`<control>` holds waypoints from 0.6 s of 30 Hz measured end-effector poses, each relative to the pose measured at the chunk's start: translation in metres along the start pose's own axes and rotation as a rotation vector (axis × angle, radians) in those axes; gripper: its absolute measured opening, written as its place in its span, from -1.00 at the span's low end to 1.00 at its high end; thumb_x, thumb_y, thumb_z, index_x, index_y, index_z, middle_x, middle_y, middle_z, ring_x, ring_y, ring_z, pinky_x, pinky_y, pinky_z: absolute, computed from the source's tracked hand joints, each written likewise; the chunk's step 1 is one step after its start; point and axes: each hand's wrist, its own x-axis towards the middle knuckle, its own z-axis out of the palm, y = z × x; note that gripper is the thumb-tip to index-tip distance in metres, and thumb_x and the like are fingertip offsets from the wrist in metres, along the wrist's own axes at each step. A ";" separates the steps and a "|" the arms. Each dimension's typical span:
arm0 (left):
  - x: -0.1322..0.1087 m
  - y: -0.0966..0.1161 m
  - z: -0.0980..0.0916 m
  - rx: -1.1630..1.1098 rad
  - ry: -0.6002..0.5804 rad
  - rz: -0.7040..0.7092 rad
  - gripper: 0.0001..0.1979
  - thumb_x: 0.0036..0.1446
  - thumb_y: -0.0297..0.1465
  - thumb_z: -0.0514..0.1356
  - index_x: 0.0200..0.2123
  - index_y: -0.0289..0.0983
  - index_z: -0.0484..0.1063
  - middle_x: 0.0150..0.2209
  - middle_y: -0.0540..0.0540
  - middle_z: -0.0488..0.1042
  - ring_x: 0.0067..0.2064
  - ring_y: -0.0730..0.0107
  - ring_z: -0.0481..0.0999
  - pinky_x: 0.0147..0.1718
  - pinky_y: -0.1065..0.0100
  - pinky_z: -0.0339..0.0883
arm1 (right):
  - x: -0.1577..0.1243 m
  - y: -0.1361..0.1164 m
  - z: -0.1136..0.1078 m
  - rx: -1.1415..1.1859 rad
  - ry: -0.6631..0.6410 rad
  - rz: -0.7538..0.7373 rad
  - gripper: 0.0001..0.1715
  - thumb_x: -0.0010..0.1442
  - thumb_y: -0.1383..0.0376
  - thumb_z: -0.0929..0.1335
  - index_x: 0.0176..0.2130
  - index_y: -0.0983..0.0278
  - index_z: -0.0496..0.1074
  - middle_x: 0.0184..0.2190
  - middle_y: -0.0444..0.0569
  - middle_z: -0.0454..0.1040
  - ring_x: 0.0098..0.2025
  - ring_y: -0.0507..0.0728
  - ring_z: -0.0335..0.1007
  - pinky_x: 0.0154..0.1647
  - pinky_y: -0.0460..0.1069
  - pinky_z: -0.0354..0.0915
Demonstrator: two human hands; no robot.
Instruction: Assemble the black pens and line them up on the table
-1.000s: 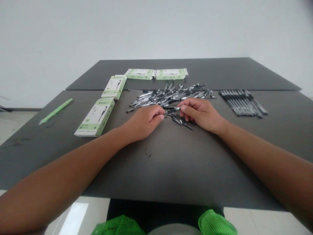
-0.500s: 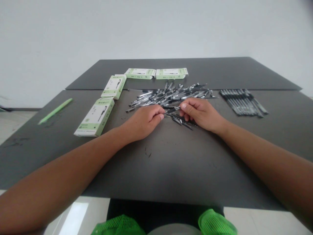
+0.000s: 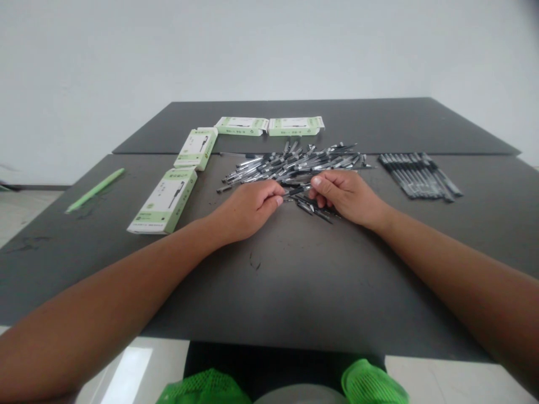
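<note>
Between your two hands, in front of the heap, a pen (image 3: 297, 191) bridges the gap crosswise, its long axis running left to right and tipped slightly so that the right end sits farther from you than the left. It lies to the right of the fingertips of your left hand (image 3: 246, 212) and to the left of those of your right hand (image 3: 351, 196); neither hand is nearer, since each meets one end. Your left thumb and forefinger are pinched on the left end; your right thumb and forefinger look closed on the other, the remaining right fingers curled under. How firmly either pinch bears, you cannot tell from here. By count: one pen between the hands; one pale green pen (image 3: 96, 191) alone at the far left of the table (image 3: 295, 303); four green-and-white boxes (image 3: 162, 202), two slanting away along the left and two end to end at the back. Just beside and partly beneath your right hand are several thin dark pieces (image 3: 314, 211), too overlapped to number. The pen heap (image 3: 290, 163) is too tangled to count; the row of pens (image 3: 415, 178) at your right holds roughly a dozen.
</note>
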 end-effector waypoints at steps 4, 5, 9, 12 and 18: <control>0.000 -0.001 0.001 -0.003 0.000 0.010 -0.76 0.45 -0.29 0.15 -0.03 -0.24 0.57 -0.13 -0.09 0.68 -0.13 0.22 0.61 -0.11 0.22 0.37 | 0.000 0.001 0.000 0.015 0.000 0.004 -0.28 0.43 -0.30 0.36 -0.31 0.25 0.58 -0.51 -0.07 0.53 -0.46 0.08 0.36 -0.37 0.01 0.22; 0.000 -0.001 0.001 -0.003 0.000 0.010 -0.76 0.45 -0.29 0.15 -0.03 -0.25 0.57 -0.13 -0.09 0.68 -0.13 0.22 0.61 -0.10 0.22 0.37 | 0.000 0.001 0.000 0.021 0.001 0.006 -0.29 0.42 -0.30 0.37 -0.31 0.25 0.57 -0.50 -0.07 0.54 -0.45 0.08 0.37 -0.37 0.01 0.22; 0.000 0.000 0.000 -0.001 -0.006 -0.004 -0.76 0.44 -0.30 0.15 -0.02 -0.25 0.57 -0.20 -0.07 0.66 -0.18 0.25 0.60 -0.10 0.22 0.37 | 0.000 0.003 0.001 0.023 0.000 0.008 -0.32 0.44 -0.26 0.37 -0.34 0.24 0.53 -0.46 -0.05 0.56 -0.43 0.09 0.37 -0.35 0.02 0.23; 0.000 0.001 -0.001 -0.002 -0.011 -0.019 -0.77 0.45 -0.29 0.15 -0.03 -0.25 0.57 -0.24 -0.05 0.64 -0.20 0.25 0.59 -0.09 0.22 0.38 | 0.000 0.003 0.001 0.015 0.002 0.003 -0.40 0.45 -0.20 0.39 -0.30 0.24 0.52 -0.49 -0.09 0.52 -0.45 0.07 0.32 -0.35 0.02 0.21; 0.000 0.002 0.000 0.001 -0.009 -0.015 -0.77 0.45 -0.29 0.15 -0.02 -0.25 0.57 -0.20 -0.07 0.66 -0.17 0.24 0.60 -0.09 0.23 0.38 | -0.001 0.001 0.001 0.012 -0.001 0.001 -0.41 0.43 -0.21 0.40 -0.27 0.23 0.51 -0.50 -0.11 0.50 -0.45 0.08 0.30 -0.35 0.02 0.20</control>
